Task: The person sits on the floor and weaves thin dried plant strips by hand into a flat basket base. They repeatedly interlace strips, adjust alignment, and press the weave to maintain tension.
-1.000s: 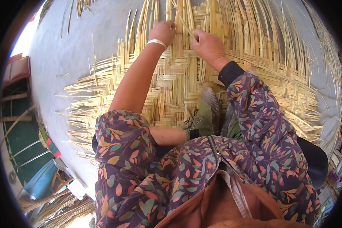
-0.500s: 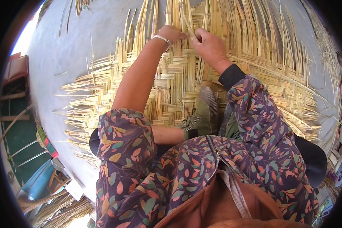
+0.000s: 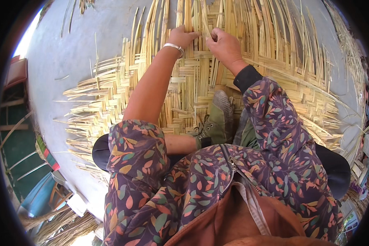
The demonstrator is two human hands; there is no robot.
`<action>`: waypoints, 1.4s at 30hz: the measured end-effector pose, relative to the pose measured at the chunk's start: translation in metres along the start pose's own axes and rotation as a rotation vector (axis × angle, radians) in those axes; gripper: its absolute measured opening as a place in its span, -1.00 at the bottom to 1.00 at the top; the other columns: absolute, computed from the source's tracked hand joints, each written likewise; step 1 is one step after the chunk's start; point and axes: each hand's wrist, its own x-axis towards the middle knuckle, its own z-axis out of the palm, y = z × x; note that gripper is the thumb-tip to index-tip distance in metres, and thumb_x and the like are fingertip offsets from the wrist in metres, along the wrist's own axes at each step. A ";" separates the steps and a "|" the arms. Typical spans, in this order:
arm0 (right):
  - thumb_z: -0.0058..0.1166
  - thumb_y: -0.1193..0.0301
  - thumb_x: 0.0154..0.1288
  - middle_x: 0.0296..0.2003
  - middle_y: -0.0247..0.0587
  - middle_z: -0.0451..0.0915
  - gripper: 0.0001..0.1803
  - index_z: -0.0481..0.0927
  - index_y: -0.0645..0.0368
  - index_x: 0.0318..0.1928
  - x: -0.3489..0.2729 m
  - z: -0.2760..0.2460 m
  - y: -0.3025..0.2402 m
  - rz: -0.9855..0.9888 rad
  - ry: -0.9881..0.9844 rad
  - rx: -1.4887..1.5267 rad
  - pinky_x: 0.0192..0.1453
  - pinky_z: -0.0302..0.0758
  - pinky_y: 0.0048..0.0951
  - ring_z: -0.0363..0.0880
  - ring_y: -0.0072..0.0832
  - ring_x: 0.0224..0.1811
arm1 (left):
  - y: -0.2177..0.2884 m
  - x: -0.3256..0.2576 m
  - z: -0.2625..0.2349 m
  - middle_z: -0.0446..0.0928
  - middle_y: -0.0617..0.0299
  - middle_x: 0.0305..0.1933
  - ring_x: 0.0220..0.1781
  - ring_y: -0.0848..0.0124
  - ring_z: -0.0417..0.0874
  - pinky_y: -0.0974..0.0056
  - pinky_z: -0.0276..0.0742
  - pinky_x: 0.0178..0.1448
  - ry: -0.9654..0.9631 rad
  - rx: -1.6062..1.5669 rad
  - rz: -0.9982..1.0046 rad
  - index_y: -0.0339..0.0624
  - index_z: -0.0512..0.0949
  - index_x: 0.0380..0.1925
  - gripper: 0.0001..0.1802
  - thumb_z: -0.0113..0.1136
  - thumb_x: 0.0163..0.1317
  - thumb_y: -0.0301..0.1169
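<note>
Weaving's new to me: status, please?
Right hand pinches flat yellow plant strip. Left hand beside it, hold unclear. Yellow woven mat below, green laced shoe on it.

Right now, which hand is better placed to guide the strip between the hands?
Probably the right hand: it appears to pinch this strip. The left hand is over neighbouring strips of the woven mat, its grip unclear.
</note>
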 end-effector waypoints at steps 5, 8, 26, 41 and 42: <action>0.09 0.20 0.12 -0.57 -0.09 0.51 -0.73 0.47 0.16 -0.43 0.004 0.005 0.003 0.047 -0.035 0.008 -0.36 0.42 -0.21 0.50 -0.12 -0.48 | -0.002 -0.012 -0.009 0.60 0.18 -0.31 -0.36 0.45 0.59 0.31 0.54 -0.28 -0.132 -0.450 -0.036 -0.36 0.57 -0.20 -0.66 0.32 0.06 -0.36; 0.05 0.24 0.11 -0.51 -0.06 0.54 -0.78 0.51 0.13 -0.39 0.009 0.012 0.008 0.030 -0.085 -0.034 -0.32 0.44 -0.18 0.53 -0.09 -0.41 | -0.001 -0.012 -0.014 0.58 0.26 -0.25 -0.26 0.45 0.57 0.33 0.51 -0.15 -0.274 -0.642 -0.063 -0.27 0.57 -0.15 -0.71 0.25 0.11 -0.43; 0.00 0.47 0.13 -0.20 -0.13 0.56 -0.74 0.54 0.17 -0.12 0.001 0.020 0.035 -0.367 -0.158 -0.084 0.06 0.41 -0.29 0.49 -0.18 -0.09 | -0.043 -0.045 0.014 0.55 0.22 -0.48 -0.59 0.46 0.54 0.40 0.57 -0.50 0.569 -0.698 -0.083 -0.27 0.57 -0.39 -0.87 0.08 0.07 -0.67; -0.17 0.48 0.19 0.11 -0.04 0.40 -0.61 0.43 0.27 0.05 -0.034 0.027 0.048 -0.636 -0.122 -0.612 0.26 0.31 -0.30 0.32 -0.19 0.20 | -0.023 -0.033 -0.035 0.58 0.19 -0.18 -0.04 0.24 0.55 0.12 0.38 0.06 0.213 1.051 0.330 -0.03 0.59 -0.28 -0.60 0.04 0.20 0.03; -0.17 0.48 0.20 0.12 -0.04 0.40 -0.61 0.43 0.27 0.05 -0.035 0.029 0.048 -0.640 -0.124 -0.622 0.26 0.32 -0.31 0.32 -0.19 0.21 | -0.014 -0.032 -0.041 0.59 0.18 -0.21 -0.08 0.23 0.56 0.12 0.40 0.02 0.140 1.051 0.310 -0.05 0.58 -0.31 -0.59 0.05 0.19 0.05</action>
